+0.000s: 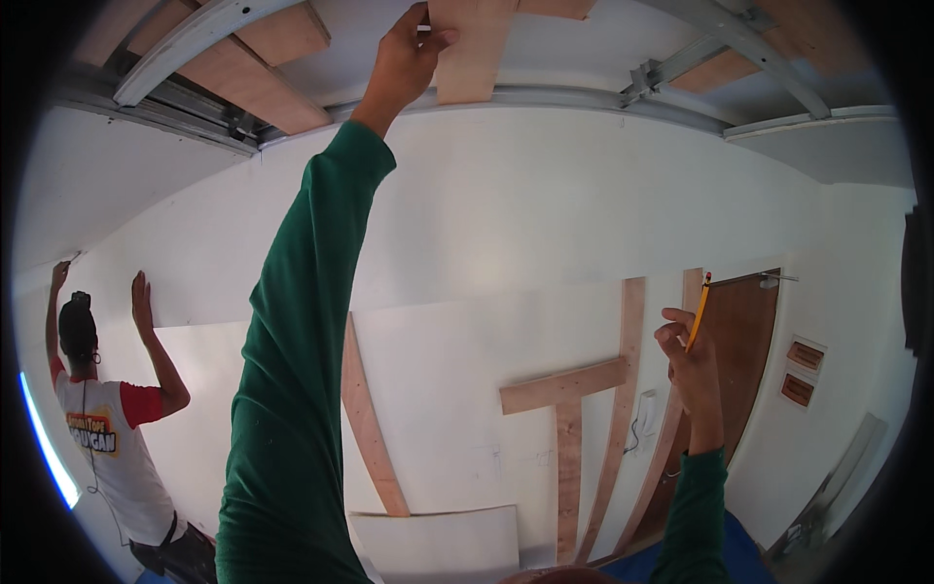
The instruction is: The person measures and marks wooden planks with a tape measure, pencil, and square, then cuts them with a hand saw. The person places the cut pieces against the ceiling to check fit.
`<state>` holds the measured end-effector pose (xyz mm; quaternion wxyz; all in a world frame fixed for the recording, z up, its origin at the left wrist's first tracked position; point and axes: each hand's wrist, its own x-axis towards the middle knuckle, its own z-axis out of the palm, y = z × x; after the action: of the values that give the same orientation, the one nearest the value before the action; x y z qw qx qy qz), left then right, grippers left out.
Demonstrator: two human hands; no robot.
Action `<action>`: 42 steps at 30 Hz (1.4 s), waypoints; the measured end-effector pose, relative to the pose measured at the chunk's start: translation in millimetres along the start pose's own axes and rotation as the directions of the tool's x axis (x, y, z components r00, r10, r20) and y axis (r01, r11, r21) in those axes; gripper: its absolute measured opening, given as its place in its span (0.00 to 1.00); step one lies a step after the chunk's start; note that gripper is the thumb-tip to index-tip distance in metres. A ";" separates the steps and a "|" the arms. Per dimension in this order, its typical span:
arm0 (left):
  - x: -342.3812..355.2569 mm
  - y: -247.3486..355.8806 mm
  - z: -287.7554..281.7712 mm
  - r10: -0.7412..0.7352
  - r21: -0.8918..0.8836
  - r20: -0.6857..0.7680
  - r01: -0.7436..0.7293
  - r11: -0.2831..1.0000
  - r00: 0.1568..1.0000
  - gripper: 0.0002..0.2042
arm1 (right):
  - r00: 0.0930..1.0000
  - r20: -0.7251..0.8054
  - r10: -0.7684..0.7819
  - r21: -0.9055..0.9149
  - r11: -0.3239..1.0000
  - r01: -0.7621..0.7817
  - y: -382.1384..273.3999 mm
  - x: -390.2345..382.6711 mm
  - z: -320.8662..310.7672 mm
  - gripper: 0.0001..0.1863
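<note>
My left hand point(401, 66) is raised to the ceiling, its sleeve green. Its thumb lies over the edge of a plywood strip point(474, 51) and the fingers close around that edge. The strip's lower end meets a metal ceiling channel point(564, 100). On the right, lower down, my right hand point(697, 375) holds a yellow pencil point(699, 313) upright between its fingers, apart from the wall. A large white panel point(545, 204) spans the upper wall in front of me.
At left, another person point(117, 457) reaches both hands to the wall. Metal framing point(199, 44) and more plywood strips point(258, 83) hang overhead. Wooden strips point(567, 477) run along the wall. A white board point(438, 540) leans below. A brown door point(735, 360) stands at right.
</note>
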<state>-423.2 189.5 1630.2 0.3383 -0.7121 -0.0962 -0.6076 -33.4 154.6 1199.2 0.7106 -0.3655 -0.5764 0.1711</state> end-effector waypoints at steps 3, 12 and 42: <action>-0.5 -8.1 -3.3 0.027 0.043 -0.021 -0.026 0.999 0.999 0.25 | 0.999 0.050 0.005 0.027 1.000 -0.007 -2.3 -4.8 5.5 0.25; 4.6 -20.7 -5.1 0.020 0.069 0.057 -0.024 0.997 0.998 0.28 | 1.000 0.000 0.009 0.026 1.000 -0.009 -14.3 -11.2 -9.4 0.24; 11.5 13.7 -8.4 0.000 -0.106 0.243 0.027 0.994 0.970 0.45 | 0.998 0.004 0.068 0.135 0.989 -0.068 11.6 -37.6 -36.0 0.20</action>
<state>-419.6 170.9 1636.2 0.2807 -0.7978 -0.1084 -0.5225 -7.7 125.9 1162.3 0.7275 -0.3363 -0.5505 0.2337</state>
